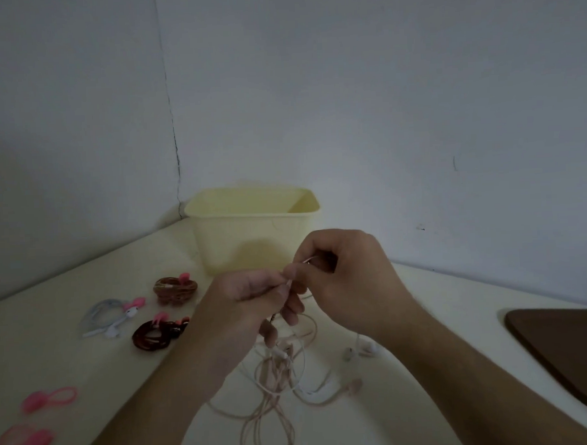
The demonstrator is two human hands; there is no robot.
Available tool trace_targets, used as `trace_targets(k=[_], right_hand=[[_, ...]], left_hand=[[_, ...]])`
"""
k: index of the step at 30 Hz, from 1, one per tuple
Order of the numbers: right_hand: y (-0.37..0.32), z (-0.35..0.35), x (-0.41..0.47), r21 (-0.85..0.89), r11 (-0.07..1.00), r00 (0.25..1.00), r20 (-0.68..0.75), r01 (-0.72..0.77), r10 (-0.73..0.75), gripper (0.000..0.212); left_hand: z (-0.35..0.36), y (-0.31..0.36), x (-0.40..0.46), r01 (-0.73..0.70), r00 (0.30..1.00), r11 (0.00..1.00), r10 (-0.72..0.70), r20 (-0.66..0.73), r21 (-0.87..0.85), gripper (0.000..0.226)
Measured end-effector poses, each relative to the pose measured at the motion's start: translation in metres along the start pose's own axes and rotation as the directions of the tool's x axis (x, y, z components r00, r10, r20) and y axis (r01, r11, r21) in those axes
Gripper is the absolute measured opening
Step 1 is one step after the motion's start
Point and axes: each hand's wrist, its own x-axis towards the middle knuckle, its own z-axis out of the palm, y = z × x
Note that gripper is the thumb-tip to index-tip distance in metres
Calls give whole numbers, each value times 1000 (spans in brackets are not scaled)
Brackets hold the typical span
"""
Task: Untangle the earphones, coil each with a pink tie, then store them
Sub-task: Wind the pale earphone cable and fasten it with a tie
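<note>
Nearest the camera, a loose tangle of earphones (282,381), white and pale pink cords looped over one another, lies on the cream table (92,433), its strands trailing off the lower edge of view. Two spare pink ties (41,418) sit at the near left corner, one behind the other. At the right edge a dark brown board (566,348) lies flat on the same surface.

Above the tangle both forearms reach in. The left hand (251,294) and the right hand (348,273) meet fingertip to fingertip, each pinching a thin white strand lifted out of the heap (exactly how the strand runs between the fingers is too small to tell).

Further left, three finished coils rest on the table, well apart from the hands: a white coil (111,317), a dark red coil (159,334) and a brown coil (175,288), each bound with a pink tie.

Behind the hands a pale yellow bin (252,224) stands upright and open, pushed near the corner where two plain grey-white walls (380,84) meet. The light is dim.
</note>
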Motion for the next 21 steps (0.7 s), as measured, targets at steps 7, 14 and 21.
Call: trace_targets(k=[7,14,21], right_hand=[[10,18,-1,19,1000,999,39,16,-16,29],[6,27,-5,-56,998,976,216,1,11,23],[6,2,4,-37,999,1000,-1,-8,8,24]], left_hand=[[-8,6,-1,177,984,810,-162,78,-558,22],[-6,3,3,-72,947,974,-1,-321,-216,17],[0,0,-2,45,997,999,-47,-68,-18,22]])
